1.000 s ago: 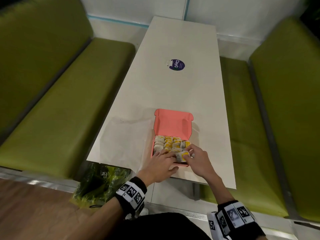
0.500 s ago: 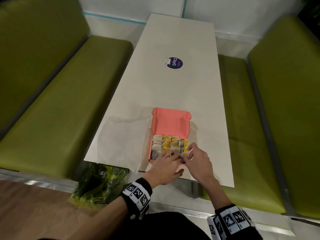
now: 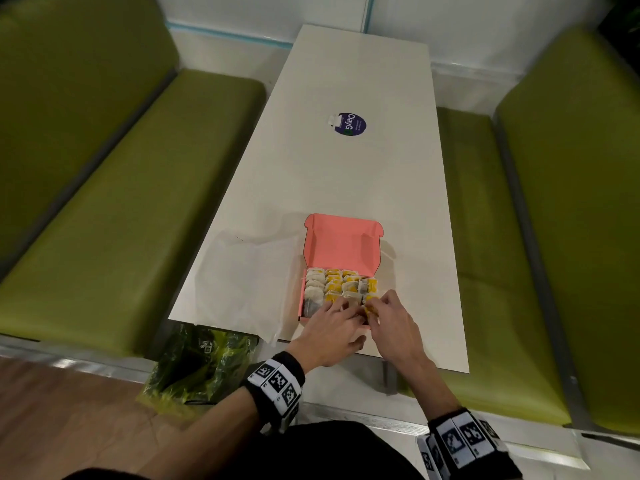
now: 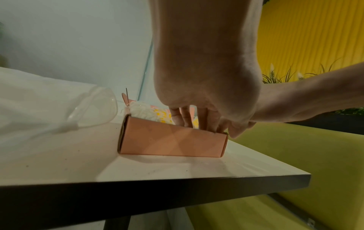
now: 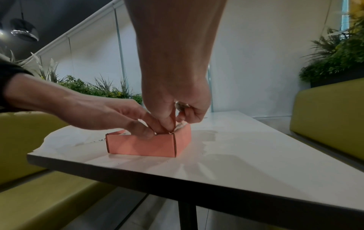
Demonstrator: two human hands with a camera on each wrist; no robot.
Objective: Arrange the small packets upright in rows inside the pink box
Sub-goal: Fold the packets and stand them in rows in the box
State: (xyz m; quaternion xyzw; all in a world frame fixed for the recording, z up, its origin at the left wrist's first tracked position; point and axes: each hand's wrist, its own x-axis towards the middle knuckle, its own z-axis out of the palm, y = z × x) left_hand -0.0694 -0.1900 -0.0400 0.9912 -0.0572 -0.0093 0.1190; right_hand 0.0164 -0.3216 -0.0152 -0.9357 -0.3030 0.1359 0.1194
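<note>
I see the pink box (image 3: 341, 244) near the desk (image 3: 346, 174) edge, lid up, rows of upright packets (image 3: 341, 285) inside. Left hand (image 3: 332, 329) fingers straight, dipped into the near row. Right hand (image 3: 393, 320) fingers pinch a yellow packet (image 3: 370, 308) at the near-right corner.

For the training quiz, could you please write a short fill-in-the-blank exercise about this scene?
1. The pink box stands on the white table with its lid ____.
2. Both hands, left and right, work at the box's ____ right corner.
3. The benches on both sides are ____ in colour.
4. The round sticker lies ____ the box.

Missing words: open; near; green; beyond
</note>
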